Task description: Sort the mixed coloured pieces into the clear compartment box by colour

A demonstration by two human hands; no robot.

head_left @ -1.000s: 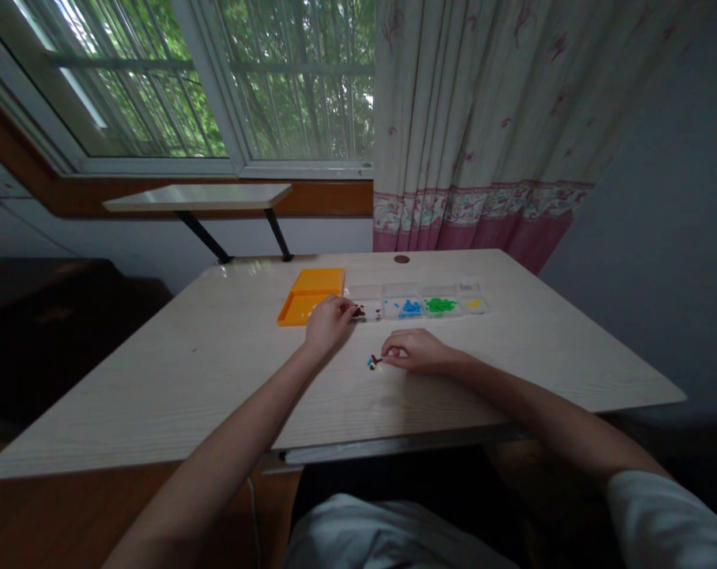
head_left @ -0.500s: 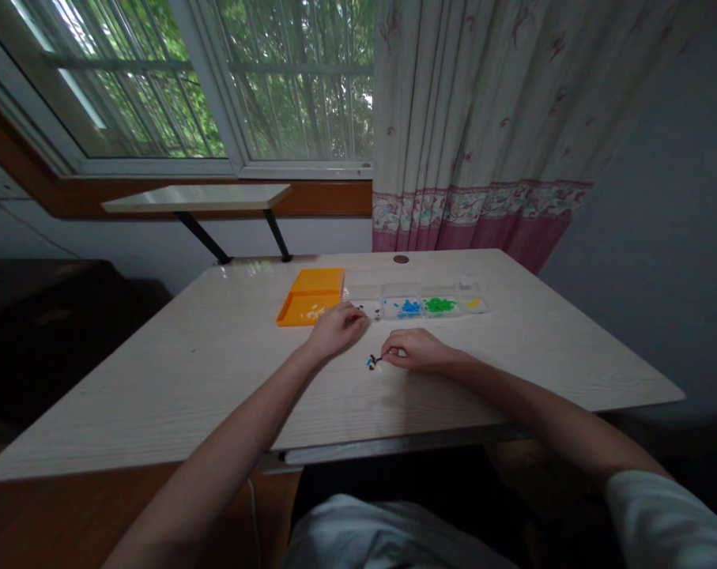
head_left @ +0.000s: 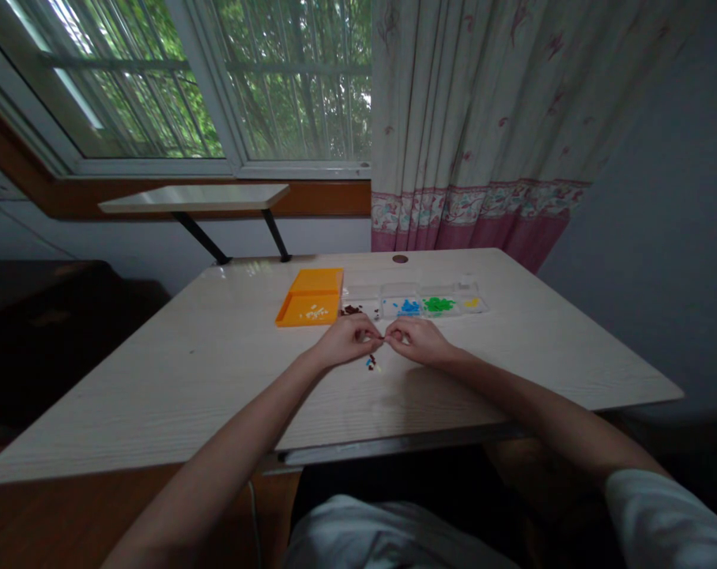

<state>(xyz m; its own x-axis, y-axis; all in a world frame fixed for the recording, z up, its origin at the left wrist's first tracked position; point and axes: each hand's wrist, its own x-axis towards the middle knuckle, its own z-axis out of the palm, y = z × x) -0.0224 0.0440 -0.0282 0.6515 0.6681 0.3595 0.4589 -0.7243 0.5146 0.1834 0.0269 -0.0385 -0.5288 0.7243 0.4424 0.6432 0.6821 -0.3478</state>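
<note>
My left hand (head_left: 349,340) and my right hand (head_left: 418,340) meet fingertip to fingertip above the table, both closed in a pinch. Where they touch, a tiny dark brown piece shows at the right fingertips. Whatever the left fingertips hold is too small to make out. Just below the hands, several small loose pieces (head_left: 371,363) in brown, blue and pale colours lie on the tabletop. Behind the left hand, dark brown pieces (head_left: 351,310) sit in a clear compartment box (head_left: 401,291), partly covered by that hand.
Blue pieces (head_left: 409,307), green pieces (head_left: 439,304) and yellow pieces (head_left: 471,303) occupy further compartments. An opened orange case (head_left: 311,281) with white pieces (head_left: 315,312) adjoins the box on the left. A raised shelf (head_left: 198,197) stands at the table's (head_left: 174,395) back left.
My left hand has come away from the compartment box, right and towards me, uncovering the brown pieces. My right hand has lifted its brown piece from the loose pieces to meet it.
</note>
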